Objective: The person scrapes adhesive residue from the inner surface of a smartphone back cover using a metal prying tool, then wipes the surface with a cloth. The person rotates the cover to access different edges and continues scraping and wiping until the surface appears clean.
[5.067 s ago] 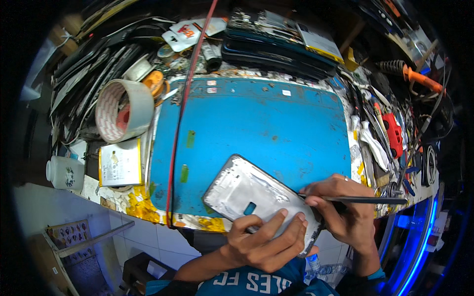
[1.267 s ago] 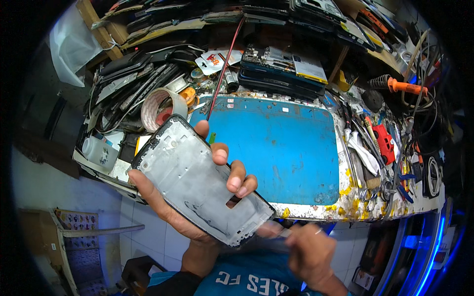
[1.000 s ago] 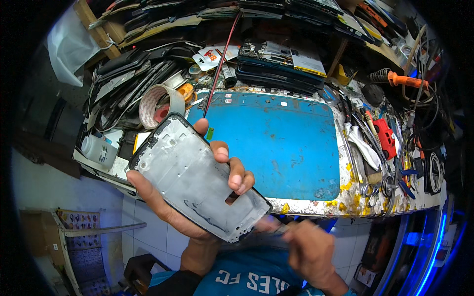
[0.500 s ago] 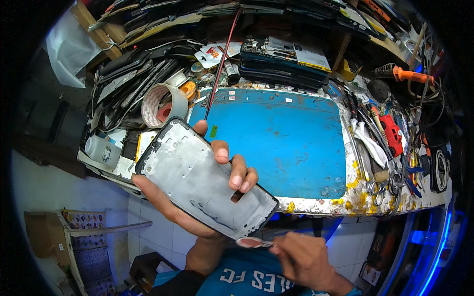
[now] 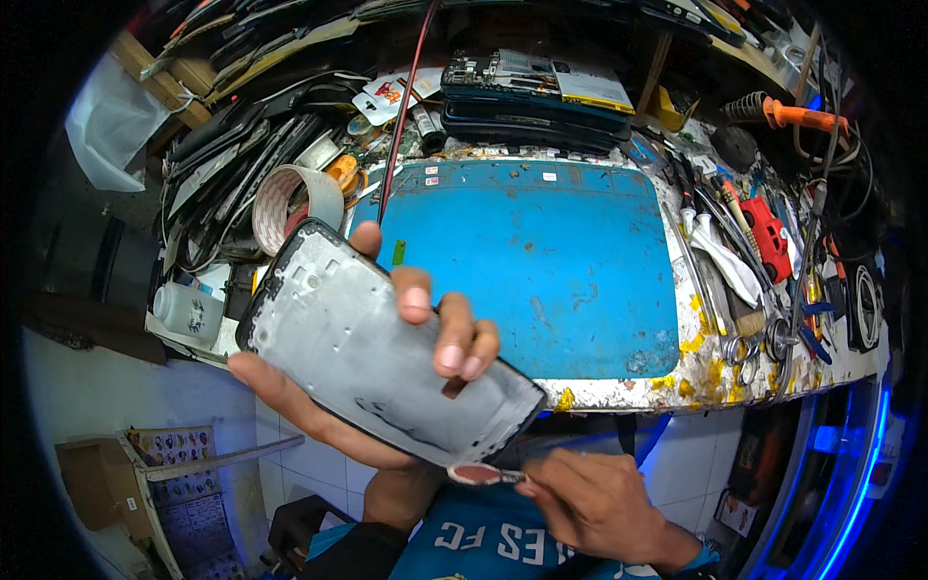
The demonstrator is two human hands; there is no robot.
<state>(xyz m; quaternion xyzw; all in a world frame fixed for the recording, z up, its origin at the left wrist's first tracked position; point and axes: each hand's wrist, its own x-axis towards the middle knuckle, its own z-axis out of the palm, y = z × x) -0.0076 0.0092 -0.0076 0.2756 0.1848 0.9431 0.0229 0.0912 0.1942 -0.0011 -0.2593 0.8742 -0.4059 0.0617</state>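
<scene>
A phone frame [image 5: 343, 338], its grey inner face toward me and its rim black, lies tilted in my left hand [image 5: 319, 411]. The fingers wrap over its upper long edge, and the thumb runs along the lower left side. My right hand [image 5: 604, 503] is closed round the thin handle of a small tool with an oval reddish head and pale rim [image 5: 476, 474]. That head meets or nearly meets the frame's bottom corner; I cannot tell whether they touch. Both hands are in front of the bench's near edge. The right fingers hide most of the handle.
A blue work mat [image 5: 541, 280] covers the bench's middle. Stacked phone parts [image 5: 536, 116] stand behind it. On the left are a tape roll [image 5: 295, 205] and a white container [image 5: 187, 311]; on the right, tweezers, a red toy car [image 5: 766, 240] and an orange-handled iron [image 5: 802, 116].
The phone frame and my left hand have shifted slightly left in the picture. The oval-headed tool has moved a little left too, staying at the bottom corner. The bench view has also shifted.
</scene>
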